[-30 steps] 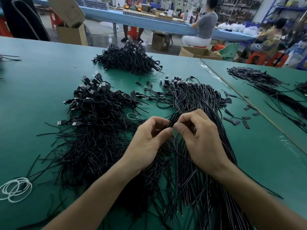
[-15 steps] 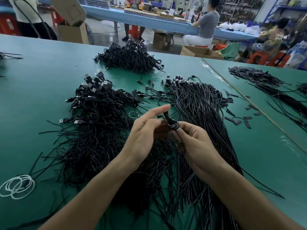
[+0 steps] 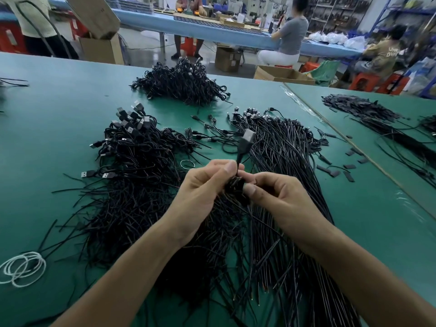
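Both hands meet over the middle of the green bench, curled round one black cable. The left hand pinches the cable between thumb and forefinger just under its USB plug, which sticks up above the knuckles and leans a little to the right. The right hand grips the wound part of the same cable from the other side, thumb pressed against the small dark coil and fingers bent round behind it. The coil sits between the two hands, above the loose wires on the bench.

Under the forearms lies a long sheaf of straight cables, plugs at the far end. To the left is a tangled pile of wound cables with plugs poking up at its far side. A third heap lies farther back. White loops rest near the left edge, a small ring lies just beyond the left hand, and short black strips lie to the right.
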`<state>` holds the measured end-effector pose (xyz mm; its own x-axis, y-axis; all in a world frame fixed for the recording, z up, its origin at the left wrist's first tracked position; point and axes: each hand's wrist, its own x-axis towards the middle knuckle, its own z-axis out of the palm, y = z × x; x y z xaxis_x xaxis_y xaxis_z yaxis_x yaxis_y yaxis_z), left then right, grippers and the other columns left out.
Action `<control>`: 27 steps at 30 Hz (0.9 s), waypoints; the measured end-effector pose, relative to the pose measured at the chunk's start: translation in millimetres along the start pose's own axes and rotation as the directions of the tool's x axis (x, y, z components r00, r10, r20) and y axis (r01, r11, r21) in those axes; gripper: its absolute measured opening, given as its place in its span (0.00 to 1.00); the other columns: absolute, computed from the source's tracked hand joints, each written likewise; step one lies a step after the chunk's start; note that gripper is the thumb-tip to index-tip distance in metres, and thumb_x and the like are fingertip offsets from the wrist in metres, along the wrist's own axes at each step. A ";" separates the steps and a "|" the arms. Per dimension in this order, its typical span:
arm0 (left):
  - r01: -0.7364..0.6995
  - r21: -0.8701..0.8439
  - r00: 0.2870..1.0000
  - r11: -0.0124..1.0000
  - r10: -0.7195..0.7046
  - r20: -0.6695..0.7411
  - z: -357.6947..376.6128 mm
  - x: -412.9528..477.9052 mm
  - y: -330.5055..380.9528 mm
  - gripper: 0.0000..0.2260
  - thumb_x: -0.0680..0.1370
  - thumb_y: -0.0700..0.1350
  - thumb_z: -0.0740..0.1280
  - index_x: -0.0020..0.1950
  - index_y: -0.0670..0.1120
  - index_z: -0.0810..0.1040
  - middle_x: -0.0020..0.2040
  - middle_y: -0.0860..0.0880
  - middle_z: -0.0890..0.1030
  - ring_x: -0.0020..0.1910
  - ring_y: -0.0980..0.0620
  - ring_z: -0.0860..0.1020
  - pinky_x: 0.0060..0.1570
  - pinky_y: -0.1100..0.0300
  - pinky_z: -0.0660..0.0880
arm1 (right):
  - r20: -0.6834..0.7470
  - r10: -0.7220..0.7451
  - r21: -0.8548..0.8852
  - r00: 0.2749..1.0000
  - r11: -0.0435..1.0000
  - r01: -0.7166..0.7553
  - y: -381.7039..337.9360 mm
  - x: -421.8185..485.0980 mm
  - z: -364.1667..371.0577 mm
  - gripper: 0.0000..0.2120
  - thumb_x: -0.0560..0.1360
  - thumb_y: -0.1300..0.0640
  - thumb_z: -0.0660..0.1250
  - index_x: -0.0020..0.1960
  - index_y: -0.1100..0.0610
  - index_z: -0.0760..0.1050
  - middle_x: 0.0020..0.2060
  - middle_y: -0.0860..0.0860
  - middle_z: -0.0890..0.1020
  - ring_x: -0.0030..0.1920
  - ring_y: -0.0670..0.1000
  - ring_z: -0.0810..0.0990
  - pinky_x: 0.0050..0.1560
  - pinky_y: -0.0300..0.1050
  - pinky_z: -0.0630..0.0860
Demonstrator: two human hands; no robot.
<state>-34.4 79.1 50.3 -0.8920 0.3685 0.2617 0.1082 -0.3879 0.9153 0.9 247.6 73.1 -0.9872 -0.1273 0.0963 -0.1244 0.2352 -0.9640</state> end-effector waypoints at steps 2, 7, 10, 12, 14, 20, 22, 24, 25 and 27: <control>-0.045 0.064 0.999 0.997 0.044 0.012 -2.0 -0.9 0.6 0.15 0.77 0.60 0.65 0.41 0.54 0.87 0.44 0.54 0.79 0.50 0.53 0.76 0.56 0.56 0.72 | 0.004 -0.038 -0.155 0.999 0.987 0.038 -3.2 2.3 -5.5 0.10 0.73 0.50 0.71 0.45 0.57 0.81 0.33 0.42 0.78 0.35 0.40 0.74 0.39 0.32 0.72; -0.062 0.308 0.997 0.949 0.044 0.064 2.5 -2.5 -3.5 0.08 0.72 0.51 0.76 0.49 0.52 0.85 0.38 0.58 0.71 0.37 0.58 0.70 0.36 0.67 0.70 | -0.061 -0.170 -0.424 0.984 0.896 0.129 -8.9 10.1 -17.9 0.04 0.76 0.58 0.71 0.43 0.50 0.80 0.38 0.46 0.79 0.38 0.41 0.76 0.42 0.32 0.71; 0.014 0.306 1.000 0.952 -0.007 -0.026 3.9 -1.3 -9.6 0.17 0.68 0.48 0.77 0.51 0.49 0.75 0.35 0.55 0.73 0.29 0.59 0.69 0.32 0.67 0.68 | -0.062 -0.296 -0.563 0.953 0.799 0.211 -13.7 8.2 -15.8 0.07 0.75 0.59 0.72 0.42 0.49 0.78 0.40 0.43 0.77 0.43 0.41 0.76 0.45 0.28 0.69; 0.090 0.311 0.996 0.946 -0.076 -0.054 2.9 -1.3 -11.7 0.19 0.68 0.51 0.77 0.50 0.46 0.72 0.32 0.51 0.77 0.25 0.55 0.74 0.27 0.64 0.70 | -0.042 -0.377 -0.651 0.925 0.713 0.261 -14.6 5.7 -10.9 0.05 0.76 0.59 0.72 0.43 0.50 0.79 0.42 0.41 0.76 0.45 0.41 0.76 0.45 0.27 0.69; 0.139 0.288 0.990 0.947 -0.126 -0.065 3.7 -2.4 -12.9 0.18 0.70 0.52 0.75 0.48 0.42 0.73 0.32 0.47 0.81 0.25 0.49 0.79 0.24 0.62 0.72 | -0.021 -0.452 -0.706 0.892 0.638 0.307 -14.5 4.1 -5.3 0.03 0.77 0.59 0.70 0.45 0.53 0.79 0.43 0.42 0.74 0.44 0.41 0.75 0.45 0.30 0.70; 0.209 0.002 0.978 0.978 -0.209 -0.009 9.6 -2.3 -9.3 0.13 0.74 0.45 0.70 0.49 0.38 0.71 0.37 0.44 0.85 0.35 0.48 0.84 0.36 0.58 0.81 | 0.106 -0.656 -0.818 0.747 0.370 0.441 -13.6 4.4 5.2 0.10 0.80 0.57 0.64 0.48 0.62 0.81 0.43 0.54 0.77 0.41 0.53 0.78 0.40 0.53 0.78; 0.214 -0.082 0.977 0.973 -0.215 -0.004 11.9 -2.7 -8.0 0.06 0.80 0.39 0.67 0.51 0.38 0.71 0.36 0.46 0.83 0.36 0.50 0.83 0.38 0.58 0.81 | 0.137 -0.712 -0.837 0.688 0.288 0.465 -12.4 5.2 5.5 0.11 0.81 0.57 0.64 0.47 0.64 0.81 0.42 0.56 0.78 0.39 0.53 0.78 0.38 0.52 0.78; 0.243 -0.258 0.968 0.935 -0.249 0.010 14.9 -2.7 -6.0 0.03 0.82 0.37 0.60 0.53 0.39 0.72 0.38 0.45 0.81 0.37 0.50 0.82 0.39 0.57 0.81 | 0.105 -0.728 -0.826 0.677 0.316 0.467 -11.6 5.7 5.3 0.13 0.82 0.57 0.63 0.48 0.64 0.82 0.42 0.55 0.78 0.39 0.52 0.77 0.36 0.51 0.78; 0.268 -0.361 0.960 0.893 -0.278 0.025 16.0 -2.7 -3.6 0.05 0.81 0.39 0.59 0.54 0.40 0.72 0.39 0.44 0.81 0.38 0.49 0.81 0.40 0.56 0.81 | 0.075 -0.725 -0.811 0.685 0.355 0.464 -11.1 5.7 5.1 0.13 0.81 0.57 0.62 0.48 0.64 0.81 0.43 0.55 0.78 0.39 0.52 0.77 0.36 0.50 0.78; 0.289 -0.473 0.951 0.833 -0.305 0.044 15.7 -2.2 0.3 0.13 0.77 0.49 0.62 0.50 0.39 0.74 0.40 0.43 0.82 0.39 0.48 0.81 0.41 0.55 0.81 | 0.025 -0.703 -0.772 0.711 0.438 0.460 -9.4 5.3 4.8 0.11 0.80 0.57 0.63 0.49 0.63 0.80 0.44 0.53 0.77 0.41 0.50 0.76 0.38 0.49 0.78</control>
<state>-25.6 91.4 54.8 -0.8624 0.5060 -0.0167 -0.3749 -0.6161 0.6928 -2.6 240.1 81.4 -0.6117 -0.2794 0.7401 -0.5858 0.7887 -0.1864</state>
